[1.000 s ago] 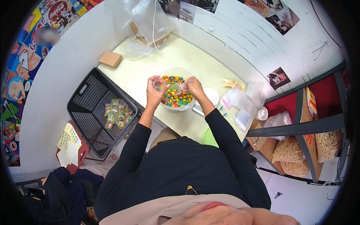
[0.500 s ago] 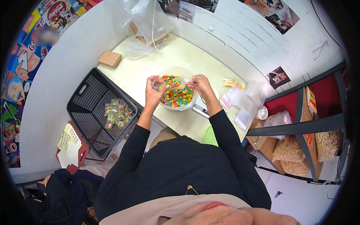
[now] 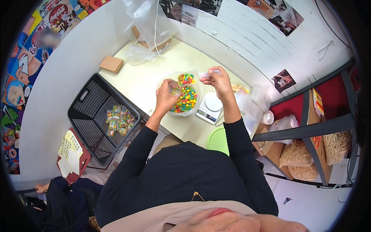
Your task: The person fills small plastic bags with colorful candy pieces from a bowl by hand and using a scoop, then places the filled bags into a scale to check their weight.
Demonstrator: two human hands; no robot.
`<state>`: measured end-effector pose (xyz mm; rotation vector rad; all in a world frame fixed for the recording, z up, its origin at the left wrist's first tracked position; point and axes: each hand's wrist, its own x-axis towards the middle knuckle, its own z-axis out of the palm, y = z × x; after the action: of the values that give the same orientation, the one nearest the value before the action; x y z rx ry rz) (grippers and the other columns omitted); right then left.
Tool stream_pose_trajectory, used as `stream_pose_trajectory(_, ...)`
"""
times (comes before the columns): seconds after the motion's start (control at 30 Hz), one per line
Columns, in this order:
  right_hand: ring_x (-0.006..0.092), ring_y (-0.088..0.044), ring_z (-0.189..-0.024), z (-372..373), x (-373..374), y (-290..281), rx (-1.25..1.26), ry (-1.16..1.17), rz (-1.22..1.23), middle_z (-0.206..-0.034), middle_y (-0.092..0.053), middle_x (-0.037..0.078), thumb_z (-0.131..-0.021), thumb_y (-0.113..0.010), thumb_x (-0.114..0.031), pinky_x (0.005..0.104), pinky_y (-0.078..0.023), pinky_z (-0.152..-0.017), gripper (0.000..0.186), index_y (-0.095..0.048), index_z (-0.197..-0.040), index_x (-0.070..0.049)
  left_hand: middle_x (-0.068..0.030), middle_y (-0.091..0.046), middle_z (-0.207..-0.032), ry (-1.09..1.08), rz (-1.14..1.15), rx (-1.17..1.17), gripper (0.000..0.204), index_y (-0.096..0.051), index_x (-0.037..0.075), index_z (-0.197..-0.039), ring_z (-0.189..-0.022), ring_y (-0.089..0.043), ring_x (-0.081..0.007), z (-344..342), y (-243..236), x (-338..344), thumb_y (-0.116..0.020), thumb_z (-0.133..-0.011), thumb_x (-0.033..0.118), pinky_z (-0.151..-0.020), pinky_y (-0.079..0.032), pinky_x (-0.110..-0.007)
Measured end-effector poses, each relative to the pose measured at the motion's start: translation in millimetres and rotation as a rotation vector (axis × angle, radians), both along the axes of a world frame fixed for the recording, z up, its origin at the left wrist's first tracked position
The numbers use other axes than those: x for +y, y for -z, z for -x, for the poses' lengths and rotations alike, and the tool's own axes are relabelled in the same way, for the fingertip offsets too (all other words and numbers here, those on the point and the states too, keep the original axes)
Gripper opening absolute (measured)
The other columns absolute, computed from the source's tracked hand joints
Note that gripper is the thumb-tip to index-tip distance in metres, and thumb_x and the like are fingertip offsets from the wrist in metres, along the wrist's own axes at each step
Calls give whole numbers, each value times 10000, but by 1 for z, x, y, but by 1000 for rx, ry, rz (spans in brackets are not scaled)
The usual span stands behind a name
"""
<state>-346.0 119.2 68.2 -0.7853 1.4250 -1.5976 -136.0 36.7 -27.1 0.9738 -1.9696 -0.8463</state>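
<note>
My left hand (image 3: 165, 96) grips a small clear plastic bag (image 3: 174, 89) over the left part of a translucent tub (image 3: 166, 112) of bright, multicoloured pieces, like candy. My right hand (image 3: 219, 83) grips the pale handle of a scoop (image 3: 186, 79), which is heaped with the same pieces above the tub's far side. A white digital scale (image 3: 206, 114) sits just right of the tub. A green round lid (image 3: 216, 143) lies at the table's near edge, partly behind my right arm.
A black crate (image 3: 83, 123) with filled packets (image 3: 118, 120) stands left of the table (image 3: 135, 83). Behind are a brown box (image 3: 111, 63) and hanging plastic (image 3: 148, 23). Empty bags (image 3: 257, 98) lie at right, beside shelves (image 3: 313, 131). Another person's hand (image 3: 40, 188) and dark clothing show at lower left.
My right hand has moved up and rightward with the filled scoop, uncovering more of the scale. My left hand has shifted slightly right with the bag.
</note>
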Motion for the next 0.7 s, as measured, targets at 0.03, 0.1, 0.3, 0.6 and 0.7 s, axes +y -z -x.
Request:
stream_pose_trajectory(0.03,280,-732,-804,-7,0,-6,136,-19,6,-916,-669,213,-993,-514,-80,365,-596,-728,137,-476,-1083,15,-88,-680,-988,10,-17,-30,601,-545,60,-1163,-979,-655,-305,2,0,0,-872,-675,185,-852,-457,-428)
stream_pose_trajectory(0.1,285,-737,-785,-23,4,-16,409,-55,13,-885,-690,220,-997,-513,-77,373,-588,-703,113,-492,-1067,9,-102,-680,-1016,6,-16,-65,601,-544,56,-1164,-986,-654,-312,8,-4,1,-872,-676,185,-860,-460,-433)
stream_pose_trajectory(0.3,359,-719,-804,-53,19,-37,907,-209,199,-854,-680,229,-977,-556,-74,434,-543,-693,125,-496,-1067,-12,-142,-677,-1053,-24,-38,-21,615,-522,43,-1169,-1003,-670,-302,7,11,-4,-884,-692,183,-863,-514,-400)
stream_pose_trajectory(0.6,354,-665,-889,-36,8,48,1013,-79,37,-945,-654,162,-948,-615,-141,467,-508,-749,145,-579,-1031,-28,-138,-643,-1096,-2,-172,138,609,-508,15,-1167,-1023,-643,-239,0,0,5,-882,-706,146,-896,-516,-348)
stream_pose_trajectory(0.7,336,-579,-1045,-50,13,61,1198,-106,156,-1083,-567,137,-899,-690,-200,444,-484,-847,222,-638,-1071,-70,-164,-649,-1087,-1,-105,152,639,-506,18,-1175,-1023,-655,-299,1,5,3,-888,-682,151,-868,-525,-378)
